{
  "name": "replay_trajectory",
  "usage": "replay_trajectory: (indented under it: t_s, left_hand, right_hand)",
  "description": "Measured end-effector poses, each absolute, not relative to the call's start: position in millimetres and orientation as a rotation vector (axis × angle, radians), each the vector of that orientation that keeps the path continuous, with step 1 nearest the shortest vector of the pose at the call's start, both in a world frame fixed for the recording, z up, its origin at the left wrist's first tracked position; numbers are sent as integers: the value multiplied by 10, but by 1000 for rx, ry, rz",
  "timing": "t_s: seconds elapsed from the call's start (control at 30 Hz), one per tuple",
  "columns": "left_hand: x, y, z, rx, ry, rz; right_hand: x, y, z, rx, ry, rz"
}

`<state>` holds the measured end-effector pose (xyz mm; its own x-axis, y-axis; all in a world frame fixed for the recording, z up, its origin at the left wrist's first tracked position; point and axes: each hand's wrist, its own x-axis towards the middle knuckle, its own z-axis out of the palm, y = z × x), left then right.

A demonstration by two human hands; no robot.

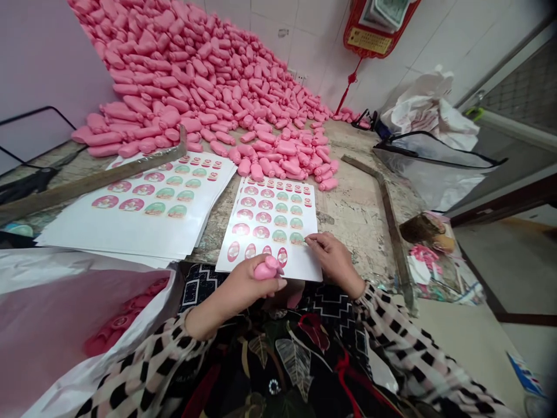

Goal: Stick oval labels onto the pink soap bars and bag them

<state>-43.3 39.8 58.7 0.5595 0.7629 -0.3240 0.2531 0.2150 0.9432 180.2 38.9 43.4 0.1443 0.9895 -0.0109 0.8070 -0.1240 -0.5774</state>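
One small, smooth pink bottle-shaped piece is closed inside the left hand, and I see its rounded end poking out between the thumb and the curled fingers. That hand is over the lower edge of a white rectangular sheet of pink and green stickers, which lies on a worn, stained tabletop in front of the person. From my view the right hand reaches in over the sheet's right edge, with thumb and forefinger close together at a green half-round sticker; I cannot tell whether they are pinching it or only touching it. The sheet carries rows of half-round stickers, pink on the left and green on the right, with red-and-pink ovals along the bottom and small red ones at the top.

Left of it I see a broad stack of white sticker sheets, crossed by a long brown strip. Beyond both, a great heap of pink bottle-shaped pieces slopes against the white tiled wall, its front pieces near the sheet's top edge. At lower left, a large open white bag holds more pink pieces. To the right, a bent brown strip runs along the table, and a clear bag with black edging sits beyond it.
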Motion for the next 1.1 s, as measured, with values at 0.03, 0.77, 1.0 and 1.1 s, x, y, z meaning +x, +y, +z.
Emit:
replay_trajectory:
  t_s: [0.03, 0.77, 1.0, 1.1]
  left_hand:
    - [-433, 431, 585, 1532, 1042, 476]
    - [-412, 262, 226, 2717, 1185, -39]
    - [-378, 244, 177, 2721, 1213, 5]
    - [-333, 232, 192, 2701, 1260, -32]
  right_hand:
    - [1814, 391, 408, -2011, -1770, 486]
    - [1509, 313, 397, -2084, -2150, 195]
    - [1531, 255, 299, -2002, -2073, 268]
    - [1468, 206, 235, -2015, -1908, 351]
